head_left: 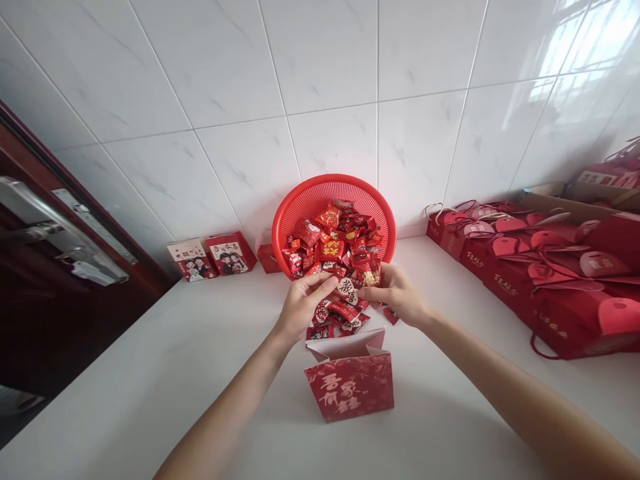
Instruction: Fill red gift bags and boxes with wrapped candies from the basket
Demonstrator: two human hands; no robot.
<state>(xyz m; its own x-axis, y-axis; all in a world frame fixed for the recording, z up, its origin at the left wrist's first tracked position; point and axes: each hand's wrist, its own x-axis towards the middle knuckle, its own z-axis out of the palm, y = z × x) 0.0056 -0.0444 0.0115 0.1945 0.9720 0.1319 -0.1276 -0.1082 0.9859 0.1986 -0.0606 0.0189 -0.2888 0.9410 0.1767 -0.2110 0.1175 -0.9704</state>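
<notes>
A red plastic basket (334,181) leans toward me against the wall, full of red-wrapped candies (333,250) that spill from its front rim onto the table. My left hand (305,303) pinches the left side of a candy packet (347,291) with white round print and dark characters. My right hand (397,295) is closed at the packet's right side, with a clear-and-red wrapped candy (369,272) by its fingers. Nearer to me stands a red paper bag (353,387) with white characters, its top open. More candies (343,317) lie between the hands and the bag.
Two small printed boxes (231,254) stand at the wall left of the basket. Many red gift boxes with handles (525,267) fill the right side, beside a cardboard box (550,203). A dark door (50,293) is at the left, past the white table's edge (93,358).
</notes>
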